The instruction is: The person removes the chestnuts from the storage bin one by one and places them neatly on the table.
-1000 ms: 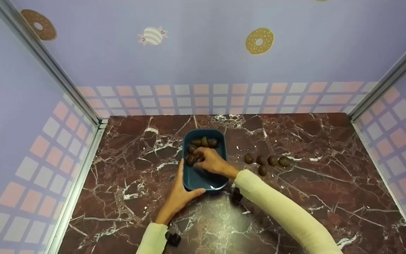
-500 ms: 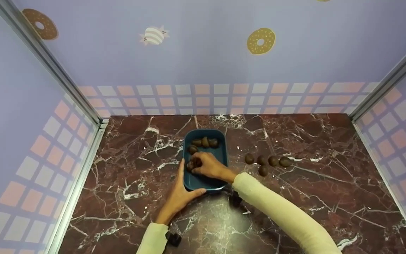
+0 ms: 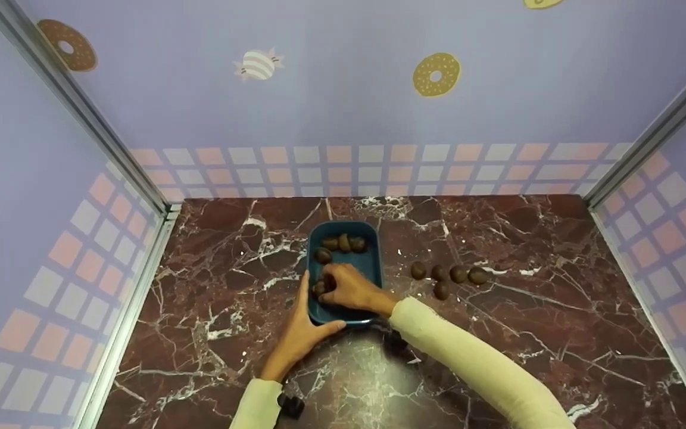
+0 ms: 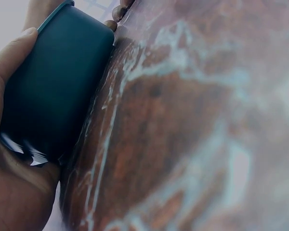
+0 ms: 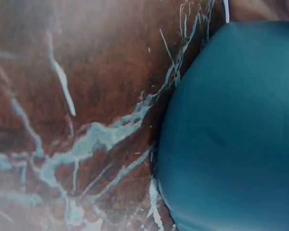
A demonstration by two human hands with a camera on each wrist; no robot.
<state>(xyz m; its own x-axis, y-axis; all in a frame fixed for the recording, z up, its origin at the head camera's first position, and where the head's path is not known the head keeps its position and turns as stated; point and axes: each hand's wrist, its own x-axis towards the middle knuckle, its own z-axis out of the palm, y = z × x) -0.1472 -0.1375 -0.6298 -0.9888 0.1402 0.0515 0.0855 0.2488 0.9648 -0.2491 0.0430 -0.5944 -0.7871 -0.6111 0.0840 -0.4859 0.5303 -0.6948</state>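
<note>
A deep blue rectangular box (image 3: 344, 225) stands on the marbled surface. My left hand (image 3: 302, 326) rests against its near left corner, fingers straight along the left wall and thumb along the near side. In the left wrist view, the thumb lies on the dark box wall (image 4: 58, 82). My right hand (image 3: 350, 288) reaches into the box, its thumb and fingers pinching a small brown rounded piece (image 3: 320, 289), partly hidden by the fingers. Behind it in the box lie another brown round piece (image 3: 323, 255) and a row of brown pieces (image 3: 357, 243) at the far end.
Several brown egg-shaped pieces (image 3: 458, 273) lie loose on the surface right of the box. A patterned lilac wall (image 3: 343, 107) rises behind, with side panels left and right. Dark wrist devices show beside both sleeves (image 3: 259, 402).
My right hand has moved toward the near end inside the box, uncovering the brown round piece at the left wall. My left hand stays at the corner.
</note>
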